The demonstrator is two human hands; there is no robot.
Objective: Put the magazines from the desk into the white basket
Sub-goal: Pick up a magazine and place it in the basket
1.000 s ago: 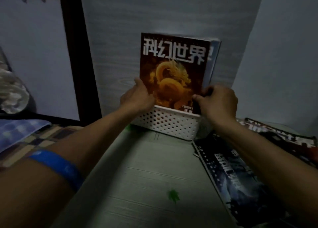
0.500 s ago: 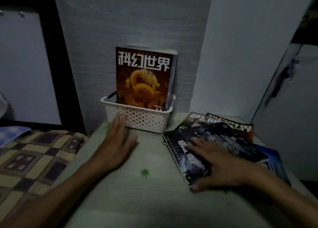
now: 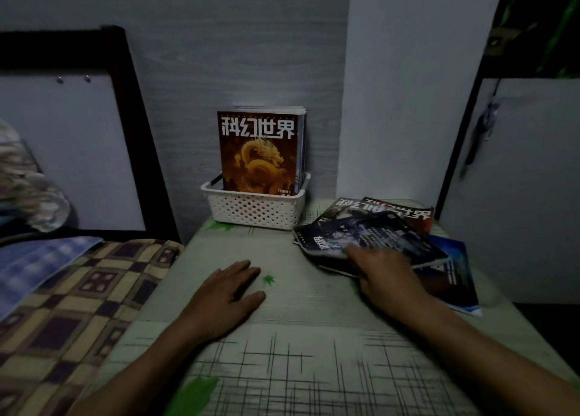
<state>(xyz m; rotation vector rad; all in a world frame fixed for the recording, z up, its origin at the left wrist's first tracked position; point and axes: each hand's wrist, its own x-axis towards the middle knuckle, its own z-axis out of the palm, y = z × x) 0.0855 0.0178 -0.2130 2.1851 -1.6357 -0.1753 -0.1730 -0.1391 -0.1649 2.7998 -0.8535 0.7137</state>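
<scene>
Several magazines are held upright in the white basket (image 3: 255, 210) at the back of the desk (image 3: 301, 331), the front one an orange dragon magazine (image 3: 259, 151). A loose pile of magazines (image 3: 386, 239) is left lying flat on the desk, just right of the basket. The left hand (image 3: 230, 293) is laid flat on the desk, fingers straight. The top magazine's near edge is gripped by the right hand (image 3: 381, 272).

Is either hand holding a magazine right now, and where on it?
Right hand grips the top magazine at its near edge, lifting it slightly. Left hand rests flat on the desk.
</scene>
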